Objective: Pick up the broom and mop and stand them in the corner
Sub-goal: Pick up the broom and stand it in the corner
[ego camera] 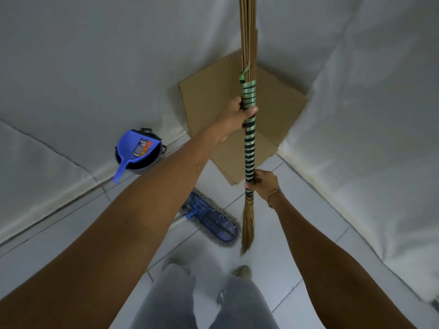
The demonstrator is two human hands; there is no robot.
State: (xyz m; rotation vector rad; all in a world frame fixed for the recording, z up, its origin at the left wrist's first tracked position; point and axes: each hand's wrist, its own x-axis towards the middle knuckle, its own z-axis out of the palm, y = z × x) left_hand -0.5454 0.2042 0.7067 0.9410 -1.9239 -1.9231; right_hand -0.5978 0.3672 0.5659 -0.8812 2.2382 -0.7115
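Broom (250, 148) was held upright w/ both hands, off the floor, in front of the room corner. Nearest the camera, right hand (263, 181) was closed round the lower green-and-dark wrapped handle, just above a small straw tuft; left hand (240, 113) was closed round the wrap higher up, w/ bare sticks running out of the top of the view. Mop (209, 218), blue pad, lay flat on the floor tiles (297, 236) beside the feet, not yet picked up. Farther left, a blue dustpan (137, 150) sat in a grey bucket (152, 166) by the wall. Flattened cardboard (273, 108) filled the corner itself.

To do it well, prob.: set one end down close to the cardboard, lean the shaft into where the walls meet, test it stays before letting go.

Dustpan sticker had print, too small to read.
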